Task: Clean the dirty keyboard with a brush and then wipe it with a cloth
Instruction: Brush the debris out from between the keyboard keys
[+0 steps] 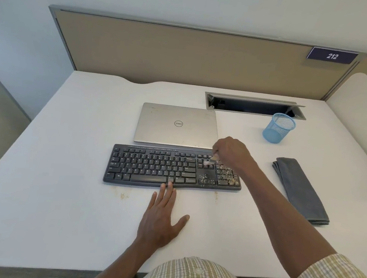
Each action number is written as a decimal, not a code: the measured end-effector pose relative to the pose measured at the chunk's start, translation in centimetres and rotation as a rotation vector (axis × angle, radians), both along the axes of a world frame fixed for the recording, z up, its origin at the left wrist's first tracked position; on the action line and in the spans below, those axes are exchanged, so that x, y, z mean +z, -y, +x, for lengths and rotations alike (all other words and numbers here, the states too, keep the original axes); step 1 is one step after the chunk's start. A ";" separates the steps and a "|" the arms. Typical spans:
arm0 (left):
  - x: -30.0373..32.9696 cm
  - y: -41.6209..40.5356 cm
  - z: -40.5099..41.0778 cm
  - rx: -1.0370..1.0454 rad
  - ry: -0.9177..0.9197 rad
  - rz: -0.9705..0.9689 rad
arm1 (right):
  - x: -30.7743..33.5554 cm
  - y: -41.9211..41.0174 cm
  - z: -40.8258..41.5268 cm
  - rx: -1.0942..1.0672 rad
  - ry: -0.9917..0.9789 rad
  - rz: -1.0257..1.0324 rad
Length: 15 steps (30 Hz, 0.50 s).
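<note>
Black keyboard [173, 168], one brush [211, 160], one cloth [299, 190]

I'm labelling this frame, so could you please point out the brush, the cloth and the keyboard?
brush [210, 161]: head view, on its bristle end.
cloth [300, 189]: head view, middle of the folded fabric.
keyboard [153, 166]: head view, on the letter keys.

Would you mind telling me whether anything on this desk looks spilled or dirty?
Yes: brownish crumbs cover the keyboard's numpad and arrow keys at its right end, and a few lie scattered on the desk just in front of it.
</note>
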<state>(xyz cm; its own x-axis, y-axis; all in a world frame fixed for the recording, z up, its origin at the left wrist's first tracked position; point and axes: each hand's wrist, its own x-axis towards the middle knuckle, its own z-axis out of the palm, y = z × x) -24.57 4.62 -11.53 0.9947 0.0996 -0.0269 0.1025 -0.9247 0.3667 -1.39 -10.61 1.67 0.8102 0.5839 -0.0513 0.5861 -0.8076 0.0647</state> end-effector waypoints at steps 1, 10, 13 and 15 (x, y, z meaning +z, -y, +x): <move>0.0 0.0 0.0 -0.001 0.001 -0.002 | 0.2 0.6 0.2 -0.021 0.033 -0.019; -0.1 0.0 0.0 0.000 0.002 0.004 | 0.4 -0.4 -0.2 -0.003 -0.081 0.085; -0.1 0.0 0.0 0.000 0.005 0.005 | 0.5 0.6 0.0 -0.090 0.028 -0.061; -0.1 0.0 -0.1 0.000 0.008 0.001 | 1.0 0.3 0.1 -0.130 0.055 -0.043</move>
